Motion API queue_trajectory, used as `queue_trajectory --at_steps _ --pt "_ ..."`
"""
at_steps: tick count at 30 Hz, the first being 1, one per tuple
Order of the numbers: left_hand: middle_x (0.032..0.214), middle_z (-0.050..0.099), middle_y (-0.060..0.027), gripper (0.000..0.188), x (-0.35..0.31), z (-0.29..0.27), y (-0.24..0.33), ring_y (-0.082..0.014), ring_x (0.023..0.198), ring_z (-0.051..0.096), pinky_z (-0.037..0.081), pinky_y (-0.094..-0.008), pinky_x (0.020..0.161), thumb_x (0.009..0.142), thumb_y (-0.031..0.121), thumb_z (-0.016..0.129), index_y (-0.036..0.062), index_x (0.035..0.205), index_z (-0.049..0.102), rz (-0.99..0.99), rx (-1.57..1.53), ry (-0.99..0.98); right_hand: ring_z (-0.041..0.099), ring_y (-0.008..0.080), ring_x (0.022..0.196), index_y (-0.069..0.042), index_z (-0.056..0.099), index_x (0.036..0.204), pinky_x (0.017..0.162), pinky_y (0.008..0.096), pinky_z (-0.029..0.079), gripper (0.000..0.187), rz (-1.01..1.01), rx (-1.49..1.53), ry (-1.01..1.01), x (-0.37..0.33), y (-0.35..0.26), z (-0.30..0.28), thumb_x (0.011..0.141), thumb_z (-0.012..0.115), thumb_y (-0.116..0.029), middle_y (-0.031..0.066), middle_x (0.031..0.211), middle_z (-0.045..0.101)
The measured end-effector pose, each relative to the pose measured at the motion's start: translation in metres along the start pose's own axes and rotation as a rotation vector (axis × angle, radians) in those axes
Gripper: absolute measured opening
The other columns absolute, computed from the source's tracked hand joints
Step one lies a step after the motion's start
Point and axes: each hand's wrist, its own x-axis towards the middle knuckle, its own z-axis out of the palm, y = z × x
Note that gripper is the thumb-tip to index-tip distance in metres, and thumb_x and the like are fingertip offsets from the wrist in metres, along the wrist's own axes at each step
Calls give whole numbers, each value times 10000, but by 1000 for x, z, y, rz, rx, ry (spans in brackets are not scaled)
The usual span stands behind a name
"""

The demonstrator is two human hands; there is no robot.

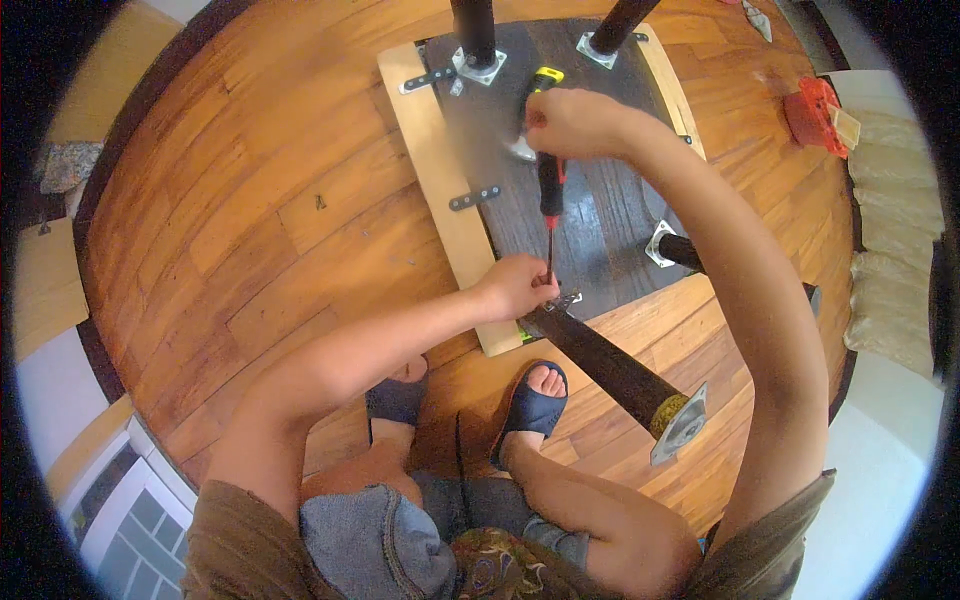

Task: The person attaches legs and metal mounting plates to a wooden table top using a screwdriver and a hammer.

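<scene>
My right hand (578, 122) is closed round the top end of a black and red screwdriver (551, 190). Its shaft points down to the near corner of a dark wooden panel (590, 215), which lies on the floor with legs standing on it. There my left hand (518, 286) pinches around the shaft's lower end; the tip is hidden by the fingers. Beside the tip is a small metal fitting (570, 298) near a dark round leg (605, 358), whose near end carries a metal plate (683, 428). A yellow and black tool (546, 77) lies partly behind my right hand.
Dark legs (476, 35) rise from square metal plates (600, 50) at the far side; another leg (680, 250) stands at the right. Black joining strips (474, 198) bridge the panel and a pale board (440, 170). A red bucket (812, 115) is at the far right. My sandalled feet (535, 400) are close by.
</scene>
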Motion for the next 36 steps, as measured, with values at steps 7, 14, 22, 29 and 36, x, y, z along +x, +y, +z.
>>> queue_trajectory --at_steps 7,14,22,29,36 --pt "710 659 -101 231 3 0 -12 -171 669 640 487 -304 638 800 235 637 4 799 644 -13 -2 -17 643 317 795 -21 640 849 731 414 506 322 93 -218 100 -3 -13 7 784 520 -313 161 850 658" --pt "697 652 -119 280 2 2 -21 -155 653 625 479 -296 620 769 265 675 -14 780 650 -63 -54 -18 635 330 909 -75 663 983 796 418 500 359 -201 130 -83 30 -14 15 774 533 -336 179 974 655" --pt "714 644 -126 376 1 -3 -14 -284 748 590 453 -388 717 715 419 685 44 696 667 60 226 50 645 315 870 -7 656 917 772 392 509 329 15 -115 93 18 -35 17 746 538 -262 200 916 654" --pt "713 652 -46 330 -5 -6 -9 -270 838 541 413 -348 762 675 450 693 122 708 709 78 432 42 641 328 884 -12 645 885 750 420 507 319 113 9 -329 18 -38 -3 765 535 -286 193 924 654" --pt "775 677 -53 247 5 -1 -3 -279 908 566 423 -409 816 667 380 699 135 699 707 -26 285 -87 653 304 820 -8 656 911 702 404 513 313 -62 -23 -42 35 -11 16 751 533 -247 180 886 662"
